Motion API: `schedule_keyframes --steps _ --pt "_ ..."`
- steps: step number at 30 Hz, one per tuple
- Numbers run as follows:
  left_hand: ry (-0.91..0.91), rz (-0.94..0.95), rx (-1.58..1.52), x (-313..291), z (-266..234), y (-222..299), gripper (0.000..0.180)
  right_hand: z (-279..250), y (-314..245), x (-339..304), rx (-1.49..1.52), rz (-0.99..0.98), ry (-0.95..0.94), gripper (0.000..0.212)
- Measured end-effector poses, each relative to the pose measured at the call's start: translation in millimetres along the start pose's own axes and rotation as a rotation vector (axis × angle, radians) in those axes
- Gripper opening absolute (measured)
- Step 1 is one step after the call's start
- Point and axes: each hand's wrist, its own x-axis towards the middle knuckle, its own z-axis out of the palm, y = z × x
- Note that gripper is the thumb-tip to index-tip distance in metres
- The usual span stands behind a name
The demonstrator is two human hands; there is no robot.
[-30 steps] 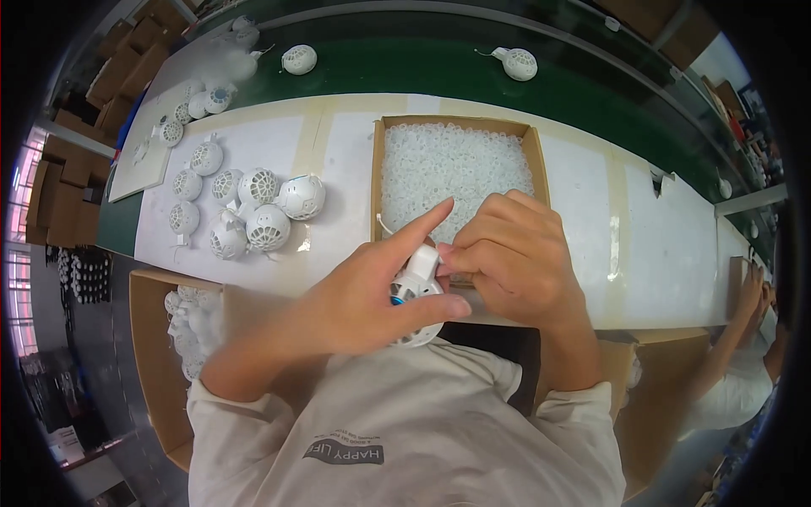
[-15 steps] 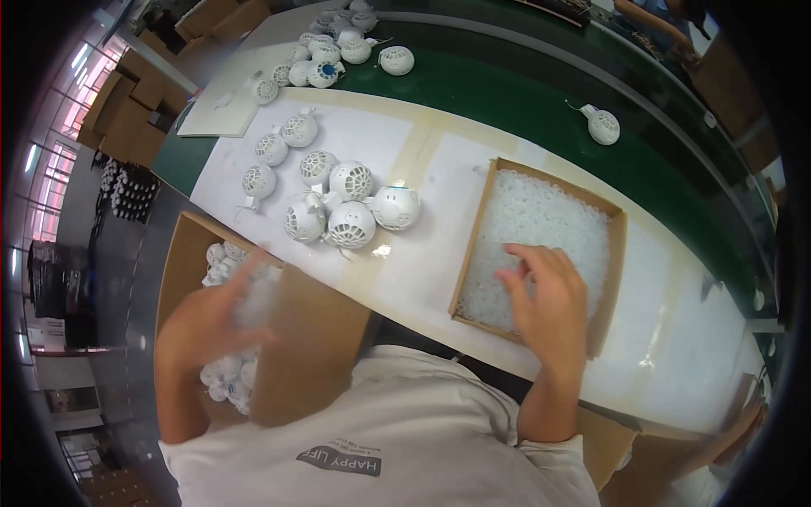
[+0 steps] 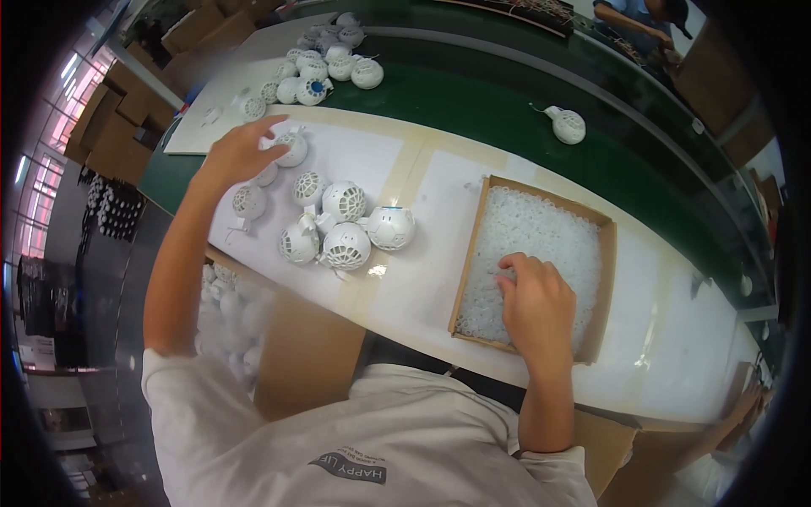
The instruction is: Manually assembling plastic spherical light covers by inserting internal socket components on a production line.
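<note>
My left hand reaches over the left end of the white work surface, open, its thumb and fingers apart beside a white openwork ball. Whether the fingertips touch that ball is hard to tell. Nearer me lies a group of similar white balls, one solid-sided ball with a blue edge among them. My right hand is over a shallow cardboard tray filled with small clear plastic pieces. Its thumb and forefinger are drawn together; anything between them is too small to make out.
A cardboard box holding white balls stands at my left, below the table edge. More balls are heaped at the far left. A single ball sits on the green belt. Another person is at the far right.
My left hand has moved from above the cardboard box up to the balls on the table. The right hand stays over the tray, its fingers curled closer together.
</note>
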Motion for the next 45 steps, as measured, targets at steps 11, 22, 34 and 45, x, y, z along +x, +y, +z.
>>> schedule_keyframes --steps 11,22,34,45 --pt "0.111 -0.121 0.304 67.5 78.7 37.6 0.047 0.6 7.2 -5.0 0.138 -0.148 0.055 0.008" --pt "0.273 -0.19 -1.518 51.1 48.3 49.7 0.04 -2.7 10.3 -8.8 0.372 -0.122 0.156 0.013" --pt "-0.202 0.219 -2.24 -121.9 41.7 235.6 0.027 -31.5 6.8 -12.7 0.944 0.123 0.083 0.014" --pt "-0.236 0.346 -2.022 -132.1 52.2 248.4 0.024 -25.3 5.0 -16.4 1.461 0.296 0.014 0.021"
